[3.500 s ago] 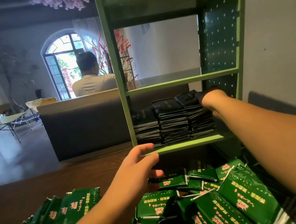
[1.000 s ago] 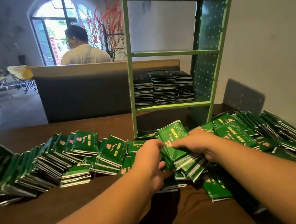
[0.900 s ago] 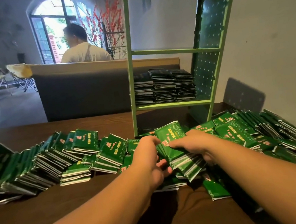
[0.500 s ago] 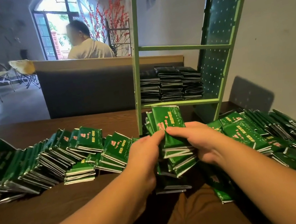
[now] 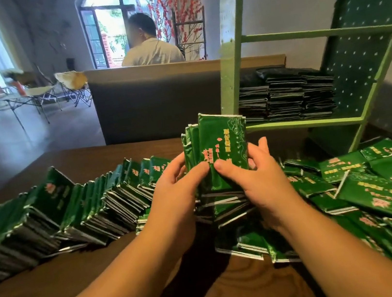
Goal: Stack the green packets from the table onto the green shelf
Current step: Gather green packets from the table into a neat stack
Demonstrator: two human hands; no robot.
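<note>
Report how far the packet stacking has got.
Done: three stacks sit on the green shelf. In hand: left hand and right hand grip a bundle of packets. Left: long rows and a loose pile remain on the table.

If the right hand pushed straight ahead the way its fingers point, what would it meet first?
Probably the green shelf: the right hand, gripping the bundle of packets with the left hand, points toward its lower board and the stacked packets, though depth is unclear.

Background: 1 person (image 5: 150,48) seated behind a grey partition (image 5: 157,98), facing an arched window (image 5: 110,26). Red blossom branches (image 5: 177,11) right of them. Folding chairs (image 5: 37,95) at far left.
</note>
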